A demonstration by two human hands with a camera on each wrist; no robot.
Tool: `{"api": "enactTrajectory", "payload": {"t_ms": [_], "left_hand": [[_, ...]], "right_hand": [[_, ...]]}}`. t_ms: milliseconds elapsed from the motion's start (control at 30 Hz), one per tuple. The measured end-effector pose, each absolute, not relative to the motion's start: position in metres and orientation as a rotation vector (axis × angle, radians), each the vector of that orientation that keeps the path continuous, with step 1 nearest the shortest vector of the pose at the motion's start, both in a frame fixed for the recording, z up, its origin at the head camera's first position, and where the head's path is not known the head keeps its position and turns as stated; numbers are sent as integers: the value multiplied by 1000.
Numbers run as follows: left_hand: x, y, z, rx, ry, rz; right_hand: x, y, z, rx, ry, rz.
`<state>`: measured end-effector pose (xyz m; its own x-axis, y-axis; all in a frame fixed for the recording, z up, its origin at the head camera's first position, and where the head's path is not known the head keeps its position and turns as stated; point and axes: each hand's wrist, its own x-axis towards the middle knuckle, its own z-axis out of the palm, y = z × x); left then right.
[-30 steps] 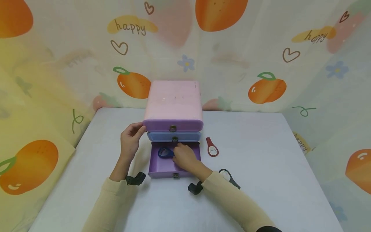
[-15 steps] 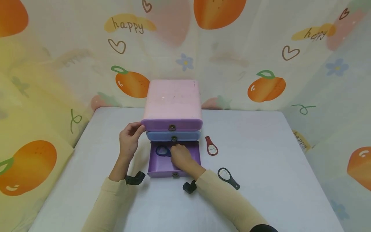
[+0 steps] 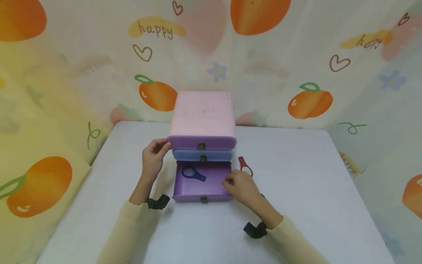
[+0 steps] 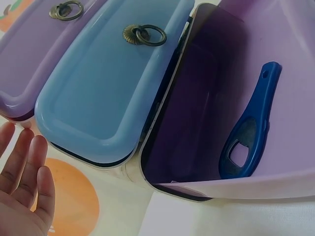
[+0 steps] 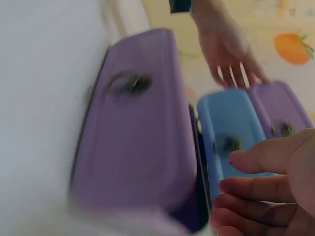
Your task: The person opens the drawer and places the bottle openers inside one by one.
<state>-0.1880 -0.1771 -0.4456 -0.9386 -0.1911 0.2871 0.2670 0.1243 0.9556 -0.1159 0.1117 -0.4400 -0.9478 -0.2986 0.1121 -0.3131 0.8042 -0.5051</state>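
A blue bottle opener (image 3: 193,173) lies flat inside the pulled-out lower purple drawer (image 3: 203,198) of a small pink cabinet (image 3: 203,113). Over that drawer's right side hovers my right hand (image 3: 243,186), holding nothing, its fingers loosely bent. The left wrist view shows the opener (image 4: 252,118) whole, its ring end near the drawer's side wall. My left hand (image 3: 153,159) touches the left edge of the top purple drawer (image 3: 217,143) with extended fingers. On the table, a red bottle opener (image 3: 241,162) is partly covered by my right hand.
A blue middle drawer (image 3: 188,155) sits pushed in above the lower one. Each drawer front has a ring pull. My right wrist hides nearly all of a black bottle opener on the table (image 3: 296,165). A printed curtain (image 3: 263,51) hangs behind.
My right hand has let go of the blue bottle opener, left in the drawer, and moved right over the drawer's side. My left hand stays at the cabinet edge.
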Motion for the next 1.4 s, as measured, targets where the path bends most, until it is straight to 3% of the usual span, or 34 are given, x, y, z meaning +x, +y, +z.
{"api": "enactTrajectory", "payload": {"t_ms": [367, 667, 1200, 1400], "left_hand": [[-187, -176, -443, -68, -2094, -1876], [-187, -175, -441, -93, -2100, -1874], [-189, -176, -444, -71, -2083, -1882], [-189, -176, -445, -74, -2096, -1866]], "right_hand": [[-71, 200, -456, 144, -3228, 607], [-41, 223, -480, -127, -3365, 592], [-49, 227, -485, -121, -3167, 854], [-69, 211, -468, 96, -3089, 926]]}}
